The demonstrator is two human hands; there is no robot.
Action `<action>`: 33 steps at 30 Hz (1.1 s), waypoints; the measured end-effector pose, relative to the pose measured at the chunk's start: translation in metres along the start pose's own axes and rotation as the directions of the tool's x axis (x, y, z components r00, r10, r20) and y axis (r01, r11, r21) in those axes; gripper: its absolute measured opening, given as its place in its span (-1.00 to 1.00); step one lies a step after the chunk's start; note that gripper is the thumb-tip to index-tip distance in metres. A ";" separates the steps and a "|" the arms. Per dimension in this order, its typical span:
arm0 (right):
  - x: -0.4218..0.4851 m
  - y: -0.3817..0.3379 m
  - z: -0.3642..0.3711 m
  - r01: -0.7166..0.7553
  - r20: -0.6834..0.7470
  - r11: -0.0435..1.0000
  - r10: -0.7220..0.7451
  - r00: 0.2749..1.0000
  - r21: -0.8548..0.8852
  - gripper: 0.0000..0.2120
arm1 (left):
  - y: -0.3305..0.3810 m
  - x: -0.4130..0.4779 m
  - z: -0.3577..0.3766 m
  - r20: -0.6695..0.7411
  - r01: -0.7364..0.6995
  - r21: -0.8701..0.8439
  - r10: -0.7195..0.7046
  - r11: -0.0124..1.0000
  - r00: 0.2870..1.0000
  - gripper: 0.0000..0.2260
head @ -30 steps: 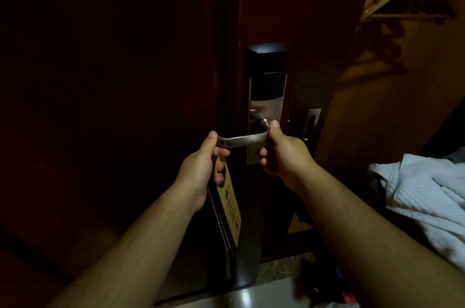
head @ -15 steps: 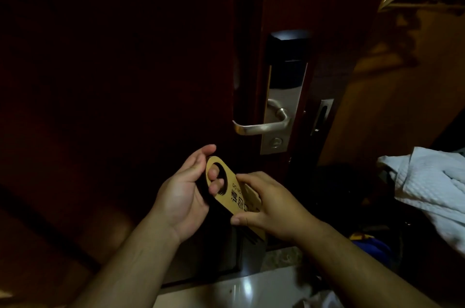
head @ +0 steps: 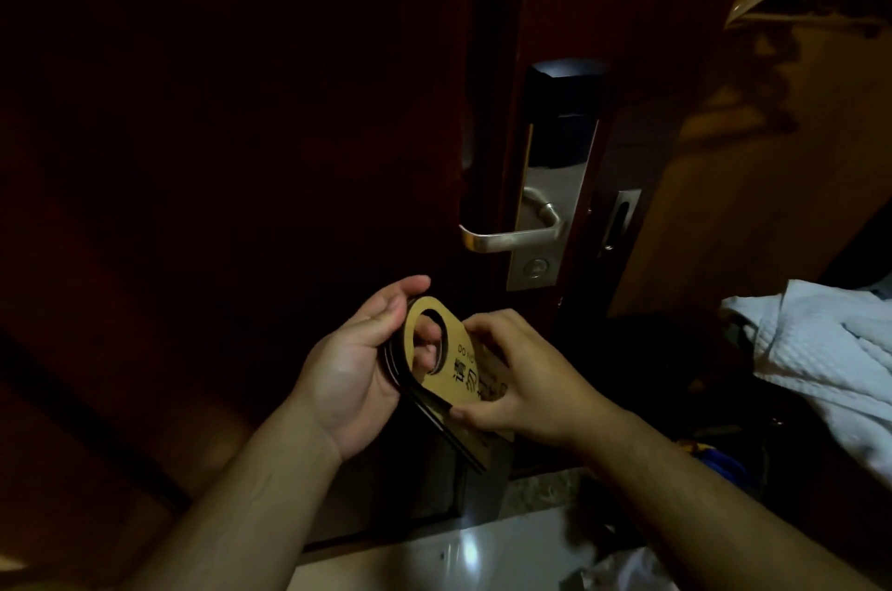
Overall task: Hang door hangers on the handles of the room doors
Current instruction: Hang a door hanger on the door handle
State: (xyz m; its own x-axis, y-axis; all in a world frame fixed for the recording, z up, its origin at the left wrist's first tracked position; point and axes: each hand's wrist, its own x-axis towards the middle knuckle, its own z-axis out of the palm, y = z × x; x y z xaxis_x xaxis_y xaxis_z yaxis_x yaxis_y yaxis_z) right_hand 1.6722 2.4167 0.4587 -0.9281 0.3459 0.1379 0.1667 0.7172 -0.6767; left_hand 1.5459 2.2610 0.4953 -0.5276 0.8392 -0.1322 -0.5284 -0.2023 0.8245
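Dark wood door [head: 627, 11] is filling your view. Below its handle [head: 507, 240] your left hand [head: 357, 373] is gripping the hangers [head: 461, 378], likely stiff and light; fingers of your right hand [head: 531, 378] are pinching the top one. Lift by the loop.

Dim overall, warm cast; door [head: 241, 156] left of and above the left grip [head: 357, 366] nearly black, grain lost. Light from upper right: wall panel [head: 748, 214] beyond the right grip [head: 526, 378] glows orange, soft shadows on it. Above the grips, handle [head: 507, 239] glints. Below them, small white glare on floor tile [head: 425, 561]. Right of the right grip, towel [head: 820, 349] brightest. Print on door hanger [head: 466, 373] slightly soft. Frame edges bend.
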 end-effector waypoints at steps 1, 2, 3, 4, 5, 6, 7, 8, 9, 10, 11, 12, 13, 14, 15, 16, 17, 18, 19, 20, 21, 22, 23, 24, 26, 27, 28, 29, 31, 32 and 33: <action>-0.001 0.000 -0.001 -0.018 -0.010 1.000 0.018 1.000 0.006 -0.26 | 0.000 0.000 -0.001 -0.007 -0.005 0.025 0.005 1.000 1.000 -0.72; -0.001 -0.001 -0.003 -0.042 -0.017 0.999 0.042 0.999 0.028 -0.26 | 0.000 0.001 -0.002 -0.022 -0.010 0.049 0.011 0.999 1.000 -0.73; -0.002 -0.001 -0.004 -0.066 -0.016 0.996 0.067 0.998 0.063 -0.26 | 0.000 0.001 -0.003 -0.043 -0.016 0.068 0.019 0.998 0.999 -0.73; -0.003 -0.001 -0.005 -0.080 -0.013 0.993 0.082 0.997 0.092 -0.25 | 0.000 0.002 -0.004 -0.068 -0.025 0.085 0.031 0.996 0.997 -0.74; -0.004 -0.001 -0.006 -0.085 -0.021 0.991 0.087 0.996 0.105 -0.23 | -0.001 0.003 -0.006 -0.097 -0.034 0.103 0.044 0.994 0.994 -0.75; -0.005 -0.001 -0.008 -0.086 -0.042 0.990 0.091 0.995 0.107 -0.21 | -0.001 0.004 -0.009 -0.126 -0.042 0.117 0.056 0.992 0.990 -0.76; -0.006 -0.001 -0.009 -0.092 -0.073 0.990 0.101 0.992 0.110 -0.19 | -0.001 0.004 -0.011 -0.154 -0.047 0.128 0.067 0.991 0.986 -0.76; -0.007 -0.002 -0.010 -0.099 -0.111 0.988 0.112 0.987 0.120 -0.19 | -0.001 0.005 -0.014 -0.179 -0.053 0.136 0.077 0.989 0.981 -0.76; -0.006 -0.003 -0.011 -0.105 -0.153 0.985 0.125 0.980 0.137 -0.19 | -0.002 0.006 -0.017 -0.200 -0.058 0.145 0.087 0.988 0.976 -0.76; -0.004 -0.005 -0.011 -0.106 -0.198 0.981 0.137 0.971 0.160 -0.21 | -0.002 0.007 -0.019 -0.220 -0.063 0.154 0.096 0.986 0.971 -0.76; -0.001 -0.006 -0.010 -0.108 -0.241 0.977 0.152 0.959 0.186 -0.26 | -0.003 0.008 -0.021 -0.238 -0.062 0.160 0.100 0.985 0.966 -0.76; 0.002 -0.006 -0.009 -0.111 -0.278 0.970 0.171 0.945 0.216 -0.34 | -0.004 0.009 -0.022 -0.256 -0.059 0.167 0.102 0.984 0.961 -0.76; 0.006 -0.007 -0.008 -0.116 -0.307 0.964 0.189 0.933 0.241 -0.43 | -0.004 0.010 -0.023 -0.271 -0.056 0.174 0.102 0.983 0.957 -0.77; 0.010 -0.008 -0.007 -0.120 -0.328 0.961 0.200 0.923 0.247 -0.52 | -0.004 0.010 -0.023 -0.281 -0.053 0.182 0.103 0.982 0.954 -0.77; 0.013 -0.009 -0.006 -0.117 -0.351 0.966 0.195 0.916 0.231 -0.59 | -0.004 0.011 -0.023 -0.288 -0.051 0.187 0.104 0.981 0.952 -0.77; 0.017 -0.009 -0.004 -0.110 -0.377 0.974 0.180 0.908 0.199 -0.65 | -0.004 0.011 -0.024 -0.292 -0.050 0.192 0.105 0.980 0.951 -0.77; 0.020 -0.009 -0.003 -0.105 -0.404 0.980 0.166 0.900 0.168 -0.69 | -0.003 0.011 -0.024 -0.294 -0.049 0.194 0.106 0.980 0.950 -0.76; 0.023 -0.009 -0.002 -0.102 -0.427 0.984 0.157 0.891 0.147 -0.71 | -0.003 0.012 -0.025 -0.296 -0.048 0.195 0.105 0.980 0.949 -0.76; 0.025 -0.008 -0.002 -0.105 -0.440 0.985 0.156 0.885 0.138 -0.72 | -0.003 0.012 -0.025 -0.296 -0.048 0.197 0.106 0.979 0.949 -0.75; 0.027 -0.007 -0.001 -0.113 -0.445 0.985 0.162 0.881 0.134 -0.72 | -0.003 0.013 -0.026 -0.295 -0.049 0.199 0.108 0.979 0.949 -0.74; 0.029 -0.006 -0.001 -0.126 -0.448 0.983 0.172 0.877 0.131 -0.73 | -0.003 0.013 -0.026 -0.291 -0.052 0.201 0.111 0.978 0.950 -0.73; 0.030 -0.004 0.000 -0.141 -0.453 0.981 0.186 0.872 0.132 -0.73 | -0.003 0.014 -0.026 -0.285 -0.053 0.199 0.110 0.978 0.952 -0.72; 0.030 -0.002 -0.001 -0.156 -0.459 0.977 0.205 0.865 0.142 -0.74 | -0.003 0.014 -0.026 -0.278 -0.051 0.194 0.105 0.980 0.955 -0.71; 0.030 0.001 -0.001 -0.171 -0.465 0.973 0.226 0.856 0.159 -0.75 | -0.002 0.015 -0.025 -0.269 -0.046 0.187 0.096 0.981 0.958 -0.71; 0.029 0.006 -0.004 -0.191 -0.484 0.963 0.260 0.836 0.189 -0.77 | -0.002 0.016 -0.021 -0.245 -0.039 0.193 0.087 0.980 0.966 -0.68; 0.028 0.009 -0.006 -0.199 -0.493 0.958 0.277 0.825 0.206 -0.78 | -0.002 0.017 -0.019 -0.235 -0.040 0.210 0.090 0.977 0.968 -0.66; 0.027 0.012 -0.009 -0.208 -0.501 0.951 0.297 0.813 0.227 -0.80 | -0.003 0.019 -0.018 -0.225 -0.044 0.229 0.097 0.972 0.970 -0.63; 0.027 0.015 -0.012 -0.219 -0.507 0.943 0.321 0.800 0.250 -0.82 | -0.003 0.020 -0.016 -0.214 -0.048 0.245 0.103 0.968 0.971 -0.61; 0.027 0.020 -0.020 -0.247 -0.515 0.922 0.373 0.772 0.298 -0.86 | -0.002 0.025 -0.012 -0.195 -0.046 0.259 0.098 0.965 0.976 -0.58; 0.028 0.022 -0.025 -0.262 -0.513 0.909 0.401 0.759 0.324 -0.89 | -0.002 0.028 -0.009 -0.187 -0.038 0.259 0.088 0.965 0.978 -0.58; 0.030 0.024 -0.030 -0.276 -0.504 0.894 0.431 0.749 0.354 -0.90 | -0.001 0.031 -0.006 -0.182 -0.027 0.259 0.077 0.966 0.980 -0.60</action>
State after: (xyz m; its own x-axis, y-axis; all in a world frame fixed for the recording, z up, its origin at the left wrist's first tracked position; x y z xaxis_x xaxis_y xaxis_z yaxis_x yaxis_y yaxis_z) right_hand 1.6582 2.4623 0.4683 -0.4551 0.8728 0.1764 0.2867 0.3312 -0.8990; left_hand 1.5255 2.2844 0.4872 -0.6787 0.7153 -0.1664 -0.3235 -0.0878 0.9421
